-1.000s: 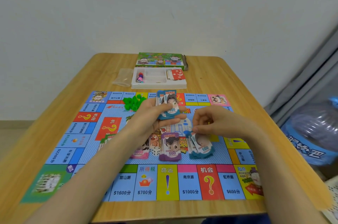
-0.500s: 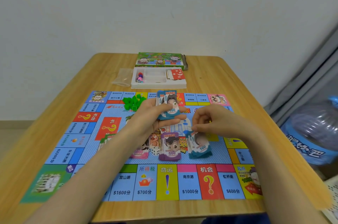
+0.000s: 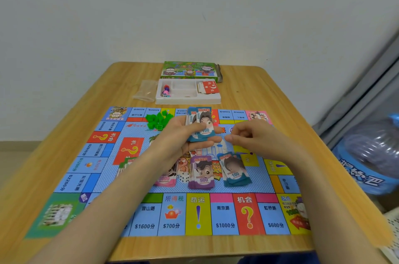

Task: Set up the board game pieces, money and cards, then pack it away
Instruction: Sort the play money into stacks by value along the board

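Dealing money: over the board (image 3: pixel 224 216), the notes (image 3: pixel 201 126), long axis pointing away, are gripped by the left hand (image 3: pixel 179 138), just left of the right hand's (image 3: pixel 254 141) curled, seemingly empty fingers (image 3: pixel 238 129).

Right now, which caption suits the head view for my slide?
Left hand holds a stack of 100 notes over the game board; right hand, fingers curled, hovers near the money piles.

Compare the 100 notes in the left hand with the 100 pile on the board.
The held notes are gripped in the left hand above the board; the 100 pile lies flat on it. The held notes are stacked tighter; the 100 pile is fanned askew. Both are teal 100s.
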### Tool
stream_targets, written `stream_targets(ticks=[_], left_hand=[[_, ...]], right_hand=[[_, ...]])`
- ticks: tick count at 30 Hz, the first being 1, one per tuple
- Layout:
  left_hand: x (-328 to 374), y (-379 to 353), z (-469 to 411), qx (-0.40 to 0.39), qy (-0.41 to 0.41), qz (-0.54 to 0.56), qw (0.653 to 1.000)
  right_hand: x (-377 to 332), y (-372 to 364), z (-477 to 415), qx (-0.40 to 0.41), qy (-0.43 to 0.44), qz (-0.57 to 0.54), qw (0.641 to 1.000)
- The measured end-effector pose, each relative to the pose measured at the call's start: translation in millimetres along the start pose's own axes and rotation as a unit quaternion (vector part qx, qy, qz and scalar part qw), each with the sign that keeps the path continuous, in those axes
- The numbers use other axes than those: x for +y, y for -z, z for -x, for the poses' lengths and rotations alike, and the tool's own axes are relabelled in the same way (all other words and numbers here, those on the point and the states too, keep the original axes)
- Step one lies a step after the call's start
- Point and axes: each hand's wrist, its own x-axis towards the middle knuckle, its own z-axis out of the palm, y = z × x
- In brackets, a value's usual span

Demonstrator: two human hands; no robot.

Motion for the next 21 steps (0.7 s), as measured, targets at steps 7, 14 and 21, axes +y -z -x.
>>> stream_targets(ticks=[7,14,21], left_hand=[[-1.3,-1.0,1.8,-0.011,0.010,-0.044,0.999],[-0.7,-4.6,4.0,-0.031,0.016,-0.082,0.996],[-0.4,-6.9,5.0,-0.055,0.034,-0.059,0.996]], right_hand=[[-8.0,-3.1,-1.7,0.095,0.049,-0.117,0.987],[-11.4,-8.3,-1.7,0.102,0.079,-0.178,0.976],[-14.9,-8.0,-0.9,0.125,0.089,-0.170,0.973]])
